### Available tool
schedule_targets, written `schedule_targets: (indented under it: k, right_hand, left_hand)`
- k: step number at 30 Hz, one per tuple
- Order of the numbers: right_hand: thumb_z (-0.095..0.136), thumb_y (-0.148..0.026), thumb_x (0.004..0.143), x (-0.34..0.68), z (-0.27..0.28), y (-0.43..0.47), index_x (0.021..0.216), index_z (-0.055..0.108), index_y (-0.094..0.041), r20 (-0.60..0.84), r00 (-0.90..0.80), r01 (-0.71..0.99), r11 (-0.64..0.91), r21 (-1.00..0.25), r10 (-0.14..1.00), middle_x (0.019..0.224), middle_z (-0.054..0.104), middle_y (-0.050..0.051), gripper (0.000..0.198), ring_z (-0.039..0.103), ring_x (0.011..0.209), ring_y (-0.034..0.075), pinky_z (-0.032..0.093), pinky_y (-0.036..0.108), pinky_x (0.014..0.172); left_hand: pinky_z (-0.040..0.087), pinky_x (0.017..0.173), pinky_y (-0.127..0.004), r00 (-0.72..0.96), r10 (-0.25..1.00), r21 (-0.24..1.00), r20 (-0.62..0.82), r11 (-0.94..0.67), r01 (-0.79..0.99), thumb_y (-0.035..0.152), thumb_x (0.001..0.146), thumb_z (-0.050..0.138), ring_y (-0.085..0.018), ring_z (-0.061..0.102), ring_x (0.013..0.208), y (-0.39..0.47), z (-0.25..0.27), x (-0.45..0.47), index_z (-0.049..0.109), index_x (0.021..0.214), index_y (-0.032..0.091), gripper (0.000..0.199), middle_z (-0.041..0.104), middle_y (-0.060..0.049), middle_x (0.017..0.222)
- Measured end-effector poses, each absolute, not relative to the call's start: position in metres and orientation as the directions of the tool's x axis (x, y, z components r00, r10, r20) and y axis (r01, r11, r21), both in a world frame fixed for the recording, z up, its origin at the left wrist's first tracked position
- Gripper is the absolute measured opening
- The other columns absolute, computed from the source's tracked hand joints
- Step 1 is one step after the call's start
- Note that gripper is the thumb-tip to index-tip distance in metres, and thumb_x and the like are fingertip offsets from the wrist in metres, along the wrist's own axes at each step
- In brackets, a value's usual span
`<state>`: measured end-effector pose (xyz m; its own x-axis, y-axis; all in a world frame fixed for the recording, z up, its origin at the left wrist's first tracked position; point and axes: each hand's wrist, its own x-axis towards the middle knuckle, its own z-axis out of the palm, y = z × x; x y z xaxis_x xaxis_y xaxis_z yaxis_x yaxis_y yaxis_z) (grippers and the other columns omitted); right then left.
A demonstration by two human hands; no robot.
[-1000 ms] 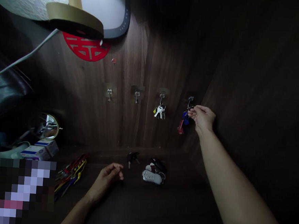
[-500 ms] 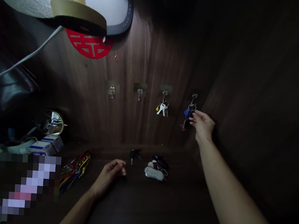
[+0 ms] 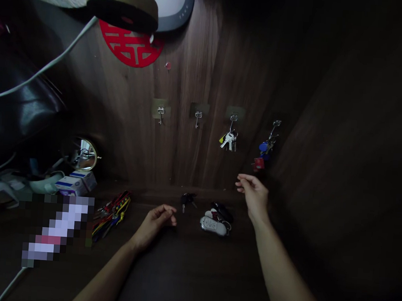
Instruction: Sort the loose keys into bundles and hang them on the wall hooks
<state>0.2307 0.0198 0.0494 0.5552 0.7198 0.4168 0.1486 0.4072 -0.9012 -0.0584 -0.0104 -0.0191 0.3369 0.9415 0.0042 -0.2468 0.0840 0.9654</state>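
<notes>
Keys with blue heads and a red tag [image 3: 263,147] now hang from the rightmost hook [image 3: 276,124] with no hand on them. Half a second ago the right hand [image 3: 252,191] was at their ring; since then it has dropped away and inward, and it is now in the air below the hook, apart from the bunch. Its fingers are loosely bent and somewhat spread, thumb a little off the fingertips, with nothing visible between them. I judge that the hook alone now carries this bunch and that hanging it looks done, though the dimness hides just how the ring sits on the metal.

Little else has altered apart from a shift of the whole view. The left hand [image 3: 156,221] keeps its place low over the dark surface [image 3: 185,278], loosely curled, thumb close to the index finger; whether they are pressed together does not show, and nothing can be seen in its grasp. Just beyond its fingertips lie the black-headed keys [image 3: 185,199], and to their right the grey remote [image 3: 213,226] with its ring and black fob [image 3: 222,211], both sets lying as they did before. Silver keys with a yellow piece [image 3: 228,140] hang undisturbed on the next hook, so two bunches are up and two sets lie on the surface.
</notes>
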Motion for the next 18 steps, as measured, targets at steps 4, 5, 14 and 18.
schedule_targets:
  k: [4,5,14,18]
  right_hand:
    - [0.065,-0.036,0.065,0.216,0.034,0.009,0.077,0.066,-0.017,0.368,0.483,0.156,0.336,-0.929,0.794,0.078,0.067,0.005,0.022,0.061,0.061,0.014,0.046,0.023,0.048]
    - [0.065,-0.037,0.064,0.213,0.03,0.007,0.076,0.067,-0.017,0.353,0.474,0.156,0.317,-0.935,0.807,0.077,0.067,0.005,0.023,0.061,0.06,0.014,0.046,0.023,0.048]
    - [0.062,-0.045,0.066,0.199,-0.006,0.003,0.072,0.067,-0.02,0.344,0.411,0.269,0.248,-0.93,0.844,0.075,0.069,0.005,0.026,0.063,0.062,0.019,0.048,0.031,0.057]
    - [0.056,-0.039,0.071,0.197,-0.015,0.004,0.073,0.067,-0.022,0.411,0.332,0.429,0.252,-0.867,0.849,0.08,0.07,0.005,0.02,0.063,0.071,0.021,0.047,0.032,0.063]
  left_hand:
    - [0.045,0.068,-0.027,0.343,0.939,0.967,0.008,0.08,-0.241,0.042,0.072,0.066,-0.013,0.056,0.064,-0.011,-0.02,-0.059,0.06,0.087,0.015,0.032,0.06,-0.001,0.066]
    - [0.045,0.068,-0.027,0.342,0.94,0.969,0.008,0.078,-0.236,0.043,0.072,0.066,-0.013,0.056,0.064,-0.011,-0.02,-0.059,0.061,0.086,0.015,0.032,0.06,-0.001,0.066]
    - [0.044,0.067,-0.027,0.346,0.937,0.982,0.041,0.026,-0.186,0.045,0.071,0.065,-0.013,0.056,0.062,-0.015,-0.015,-0.058,0.061,0.082,0.014,0.033,0.061,0.0,0.064]
    - [0.043,0.068,-0.026,0.338,0.939,0.994,0.065,-0.03,-0.107,0.046,0.073,0.062,-0.013,0.056,0.063,-0.018,-0.011,-0.056,0.061,0.081,0.014,0.032,0.062,-0.001,0.064]
